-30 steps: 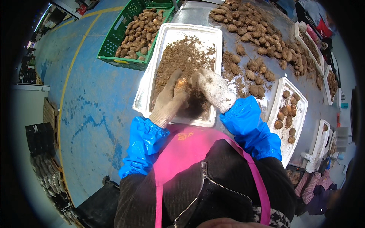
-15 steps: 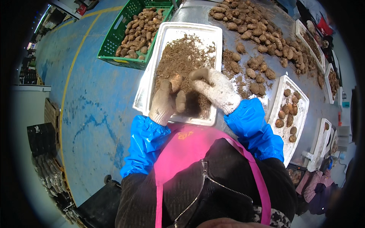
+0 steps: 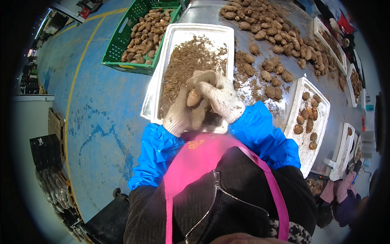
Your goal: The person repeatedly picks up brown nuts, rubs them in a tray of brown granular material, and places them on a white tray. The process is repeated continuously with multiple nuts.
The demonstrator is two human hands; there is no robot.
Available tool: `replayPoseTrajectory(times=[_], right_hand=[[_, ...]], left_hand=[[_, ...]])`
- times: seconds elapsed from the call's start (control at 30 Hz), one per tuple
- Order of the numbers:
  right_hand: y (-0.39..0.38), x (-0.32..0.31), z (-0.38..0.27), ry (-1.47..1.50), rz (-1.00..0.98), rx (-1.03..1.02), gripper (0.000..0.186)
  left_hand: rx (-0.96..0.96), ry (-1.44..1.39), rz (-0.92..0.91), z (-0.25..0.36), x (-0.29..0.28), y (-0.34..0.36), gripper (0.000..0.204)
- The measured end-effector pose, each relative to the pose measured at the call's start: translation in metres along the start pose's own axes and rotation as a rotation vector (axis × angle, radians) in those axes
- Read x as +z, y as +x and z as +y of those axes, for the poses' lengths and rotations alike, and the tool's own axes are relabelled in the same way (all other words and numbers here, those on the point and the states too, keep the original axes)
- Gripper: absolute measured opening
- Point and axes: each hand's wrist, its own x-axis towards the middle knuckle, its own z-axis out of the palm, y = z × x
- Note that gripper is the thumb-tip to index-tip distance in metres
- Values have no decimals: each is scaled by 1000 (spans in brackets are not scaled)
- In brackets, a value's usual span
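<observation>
My left hand (image 3: 178,114), in a soiled white knit glove, is closed round a brown taro root (image 3: 194,98) held over a white foam tray (image 3: 231,53). Gloved the same way, my right hand (image 3: 219,93) has its fingers curled over the far end of the root, against the left fingers. The gloves cover most of the root, and what lies in the right fingertips is hidden. Brown fibrous peelings and soil (image 3: 183,61) are spread over the tray's floor beneath both hands.
A green crate (image 3: 115,46) of taro roots stands beyond the tray at left. A large pile of roots (image 3: 280,28) lies on the metal table (image 3: 203,14). At right, another white tray (image 3: 298,152) holds several roots. A co-worker's checked sleeve (image 3: 345,187) shows at lower right.
My right hand has moved left and closed in over the taro root, and its fingers now meet the left hand. The left hand has tilted the root and shifted slightly right.
</observation>
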Motion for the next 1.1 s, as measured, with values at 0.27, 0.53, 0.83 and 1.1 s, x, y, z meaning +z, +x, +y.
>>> replayPoseTrajectory(times=[0.27,0.53,0.83,1.1], right_hand=[[11,-31,-1,-234,-57,-181,43],[-18,-49,-25,-476,-97,-78,41],[-133,-208,-85,-930,1005,17,44],[-133,-235,-80,-1193,1198,99,53]], left_hand=[[-190,-338,-206,3,-4,-8,56],[114,663,-47,6,-10,-3,72],[254,528,-69,21,-59,5,51],[262,553,-87,18,-50,8,50]])
